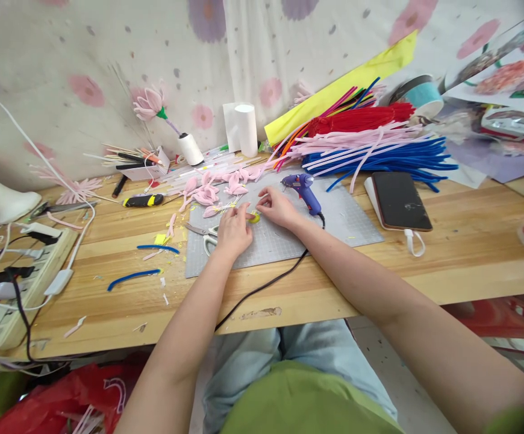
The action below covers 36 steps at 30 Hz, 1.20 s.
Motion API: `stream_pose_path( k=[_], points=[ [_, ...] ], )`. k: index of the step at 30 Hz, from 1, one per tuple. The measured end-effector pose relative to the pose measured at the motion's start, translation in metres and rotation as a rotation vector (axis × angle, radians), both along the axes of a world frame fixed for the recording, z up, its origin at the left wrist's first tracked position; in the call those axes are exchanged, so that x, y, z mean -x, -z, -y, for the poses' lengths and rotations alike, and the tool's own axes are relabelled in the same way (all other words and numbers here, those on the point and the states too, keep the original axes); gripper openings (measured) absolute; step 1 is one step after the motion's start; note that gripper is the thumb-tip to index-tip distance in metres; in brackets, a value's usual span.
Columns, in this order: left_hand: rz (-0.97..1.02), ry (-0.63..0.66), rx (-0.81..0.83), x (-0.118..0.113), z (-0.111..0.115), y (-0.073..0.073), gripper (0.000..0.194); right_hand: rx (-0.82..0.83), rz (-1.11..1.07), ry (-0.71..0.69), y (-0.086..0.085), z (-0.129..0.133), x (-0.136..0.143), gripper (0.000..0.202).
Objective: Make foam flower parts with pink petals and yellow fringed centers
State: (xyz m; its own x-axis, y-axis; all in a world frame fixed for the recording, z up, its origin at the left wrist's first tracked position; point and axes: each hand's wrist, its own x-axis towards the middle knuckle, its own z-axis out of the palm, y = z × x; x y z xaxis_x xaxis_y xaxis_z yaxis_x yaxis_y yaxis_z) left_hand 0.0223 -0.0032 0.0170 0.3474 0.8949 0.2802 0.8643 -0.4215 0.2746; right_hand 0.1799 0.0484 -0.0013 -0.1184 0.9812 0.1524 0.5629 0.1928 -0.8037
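Note:
Over the grey cutting mat, my left hand is closed, with its fingertips at a small yellow round piece. My right hand faces it with thumb and fingers pinched together; whatever they hold is too small to make out. Scissors with pale handles lie partly under my left hand. Behind the hands are several pink pipe-cleaner petals, some with thin pale stems. A purple glue gun rests on the mat just right of my right hand.
Bundles of red, pink and blue pipe cleaners fill the back right. A black-screened phone lies at the right. The glue gun's black cord crosses the front edge. At the left are a utility knife and a power strip.

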Motion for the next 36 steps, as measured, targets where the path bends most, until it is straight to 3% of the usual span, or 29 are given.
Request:
stream_pose_path(
  k=[17, 28, 33, 36],
  points=[
    [-0.007, 0.027, 0.046, 0.002, 0.0, -0.001, 0.061, 0.106, -0.025, -0.033, 0.0, -0.012, 0.013, 0.027],
    [0.101, 0.013, 0.058, 0.007, -0.004, 0.004, 0.06, 0.003, 0.016, 0.077, -0.001, -0.002, 0.002, 0.027],
    [0.114, 0.039, 0.09, 0.011, -0.005, 0.003, 0.059, -0.27, 0.159, -0.18, -0.007, 0.01, -0.003, 0.046],
    [0.144, 0.039, 0.106, 0.011, -0.006, 0.003, 0.055, -0.335, 0.244, -0.277, -0.009, 0.015, -0.002, 0.05]
  ],
)
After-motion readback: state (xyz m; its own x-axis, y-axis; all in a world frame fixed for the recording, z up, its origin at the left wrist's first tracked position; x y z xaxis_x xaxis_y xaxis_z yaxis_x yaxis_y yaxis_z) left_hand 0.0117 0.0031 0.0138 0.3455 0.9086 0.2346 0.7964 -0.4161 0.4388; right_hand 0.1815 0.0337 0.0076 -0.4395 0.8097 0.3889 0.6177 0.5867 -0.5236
